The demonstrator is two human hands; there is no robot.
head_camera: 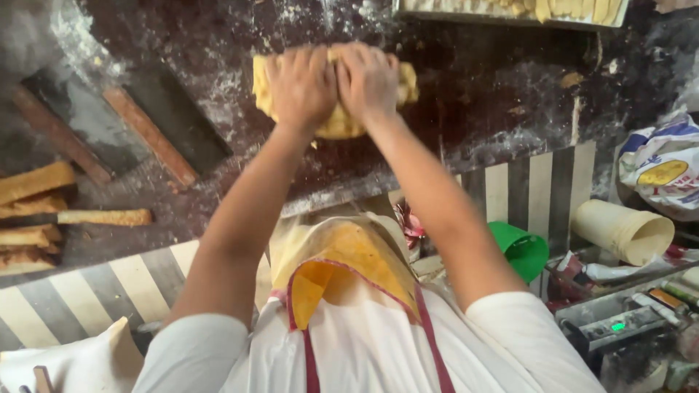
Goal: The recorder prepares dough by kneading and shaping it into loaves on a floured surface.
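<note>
On the dark floured worktop [466, 94], two hands press a lump of yellow dough [342, 124].

Left hand [300, 87] and right hand [368, 80] lie side by side, touching, palms down on the dough, which sits at the far middle of the worktop; the fingers are curled forward and held close together over its top, pinching nothing. To the left rest two wooden-handled flat blades [156, 120], and nearer the edge a stack of long fried dough strips [33, 211]. A metal tray [510, 11] of pale strips stands beyond the dough. Below the striped counter front [539, 193] are a green cup [520, 247] and a roll of paper [622, 229].
</note>
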